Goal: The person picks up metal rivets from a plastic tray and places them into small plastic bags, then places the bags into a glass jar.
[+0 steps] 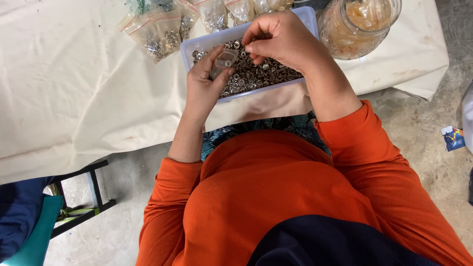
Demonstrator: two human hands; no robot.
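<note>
While the left hand (206, 83) grips a small clear plastic bag (224, 61) between thumb and curled fingers, the right hand (281, 39) hovers just beside it, fingertips pinched together; what they pinch cannot be told. Both wrists are bent over a pale blue tray (197, 47) of small metal snap fasteners (261, 74), directly beneath the hands. Beyond the tray: filled zip bags (157, 32). Right of the right hand: a glass jar (354, 24). All rest on a cream cloth (74, 88). Orange sleeves (374, 157) cover both forearms.
</note>
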